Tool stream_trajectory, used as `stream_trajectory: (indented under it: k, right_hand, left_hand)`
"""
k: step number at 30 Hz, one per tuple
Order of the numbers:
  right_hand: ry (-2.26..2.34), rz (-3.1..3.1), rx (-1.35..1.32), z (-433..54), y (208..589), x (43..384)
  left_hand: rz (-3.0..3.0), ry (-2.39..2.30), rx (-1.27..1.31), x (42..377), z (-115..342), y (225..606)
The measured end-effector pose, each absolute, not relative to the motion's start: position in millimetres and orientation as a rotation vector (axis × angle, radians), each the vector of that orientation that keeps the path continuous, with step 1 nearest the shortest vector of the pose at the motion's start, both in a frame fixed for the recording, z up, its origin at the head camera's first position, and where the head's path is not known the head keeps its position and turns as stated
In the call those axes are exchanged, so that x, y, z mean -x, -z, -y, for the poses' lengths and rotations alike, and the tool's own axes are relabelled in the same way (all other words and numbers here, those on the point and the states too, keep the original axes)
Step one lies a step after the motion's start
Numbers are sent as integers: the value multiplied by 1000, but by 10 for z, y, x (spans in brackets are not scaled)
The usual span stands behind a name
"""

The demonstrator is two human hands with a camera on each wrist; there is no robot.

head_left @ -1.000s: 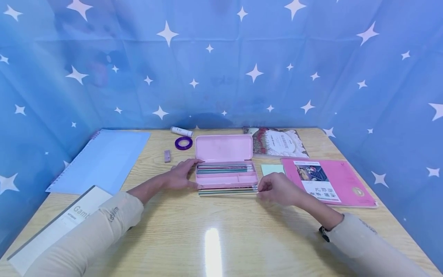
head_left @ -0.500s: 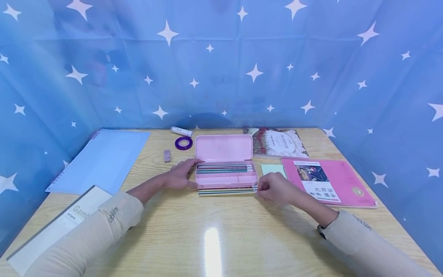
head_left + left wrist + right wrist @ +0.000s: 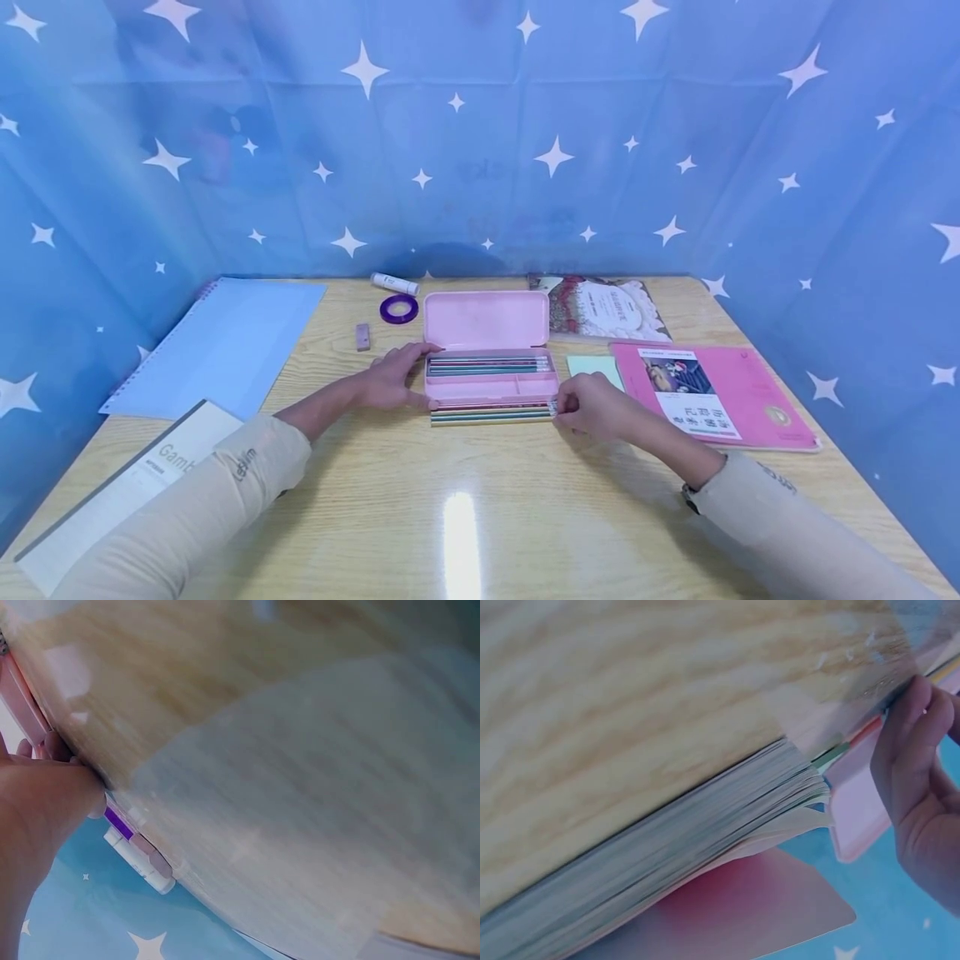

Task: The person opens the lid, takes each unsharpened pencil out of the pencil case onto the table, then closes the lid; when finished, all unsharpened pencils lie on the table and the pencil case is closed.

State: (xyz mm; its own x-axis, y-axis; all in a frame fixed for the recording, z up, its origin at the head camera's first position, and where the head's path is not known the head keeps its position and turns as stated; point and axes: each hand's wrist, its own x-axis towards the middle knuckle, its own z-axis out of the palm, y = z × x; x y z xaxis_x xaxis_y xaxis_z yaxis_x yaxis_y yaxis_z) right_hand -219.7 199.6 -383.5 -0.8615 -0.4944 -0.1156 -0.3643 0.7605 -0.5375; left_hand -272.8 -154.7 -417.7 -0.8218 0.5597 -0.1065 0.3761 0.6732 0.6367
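Observation:
An open pink pencil case (image 3: pixel 491 388) stands mid-table with its lid (image 3: pixel 486 321) raised against the back. Several pencils (image 3: pixel 487 366) lie in its rear compartment. A row of loose pencils (image 3: pixel 491 414) lies along the case's front edge on the table. My left hand (image 3: pixel 386 382) spans the left end of the case, index finger at the back corner and thumb at the front corner, near the loose pencils' left ends. At their right, eraser-tipped ends, my right hand (image 3: pixel 600 408) pinches with bent fingers; the exact contact is hidden. Both wrist views show little of the pencils.
Behind the left hand lie a purple tape roll (image 3: pixel 399 309), a white glue stick (image 3: pixel 395 284) and a small eraser (image 3: pixel 363 337). Notebooks (image 3: pixel 225 350) are at left. Sticky notes (image 3: pixel 595 367), a pink book (image 3: pixel 750 392) and a flowery book (image 3: pixel 607 308) are at right.
My right hand has shifted slightly left, and the loose pencils' right ends have moved in with it, now more even. The left hand and the case have stayed put.

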Motion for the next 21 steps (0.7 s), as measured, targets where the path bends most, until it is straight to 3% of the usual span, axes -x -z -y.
stream_trajectory:
  k: [21]
  right_hand:
    - [963,-2695,914,-1850,3702,2566]
  left_hand:
    - [-2594,-908,-732,2713,1546,4169]
